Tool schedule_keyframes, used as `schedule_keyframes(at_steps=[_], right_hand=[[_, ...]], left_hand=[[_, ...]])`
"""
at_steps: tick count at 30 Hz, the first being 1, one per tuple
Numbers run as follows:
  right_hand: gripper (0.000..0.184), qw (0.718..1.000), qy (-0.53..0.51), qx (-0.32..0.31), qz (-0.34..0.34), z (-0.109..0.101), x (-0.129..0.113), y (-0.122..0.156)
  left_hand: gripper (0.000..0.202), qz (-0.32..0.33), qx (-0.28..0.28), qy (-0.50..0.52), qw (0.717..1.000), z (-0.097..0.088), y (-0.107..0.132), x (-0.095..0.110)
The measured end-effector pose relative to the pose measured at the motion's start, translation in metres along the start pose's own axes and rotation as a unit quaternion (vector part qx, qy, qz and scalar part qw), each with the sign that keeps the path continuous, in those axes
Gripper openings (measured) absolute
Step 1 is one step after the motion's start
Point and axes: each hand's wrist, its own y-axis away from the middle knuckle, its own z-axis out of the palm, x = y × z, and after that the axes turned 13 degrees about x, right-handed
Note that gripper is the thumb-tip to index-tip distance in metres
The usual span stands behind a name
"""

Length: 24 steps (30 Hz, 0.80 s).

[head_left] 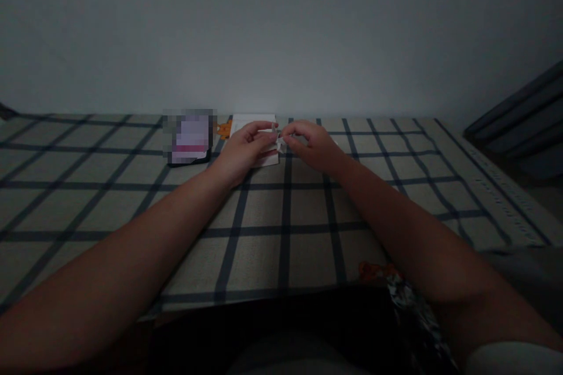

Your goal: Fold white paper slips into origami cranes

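Observation:
Both my arms reach forward over a checked cloth (281,211). My left hand (246,149) and my right hand (310,143) meet at the far side of the cloth, fingers pinched together on a small pale folded piece of paper (280,142) held between them. Under and behind my left hand lies a white sheet or booklet (253,122). The light is dim and the small piece's shape is hard to make out.
A phone with a lit screen (189,137) lies left of my hands, with a small orange figure (224,129) beside it. A plain wall rises behind the cloth. A dark patterned object (409,299) sits near my right forearm at the near edge.

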Motion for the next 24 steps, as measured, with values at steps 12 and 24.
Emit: schedule_keyframes(at_steps=[12,24], right_hand=[[0.022,1.0,0.002,0.0,0.0,0.006,-0.002,0.0034],[0.021,0.995,0.024,0.076,0.056,0.0054,-0.002,0.0026]], left_hand=[[0.017,0.029,0.058,-0.035,0.997,0.0008,-0.0036,-0.0078],[0.036,-0.003,0.022,0.027,0.999,0.006,0.0015,-0.0016]])
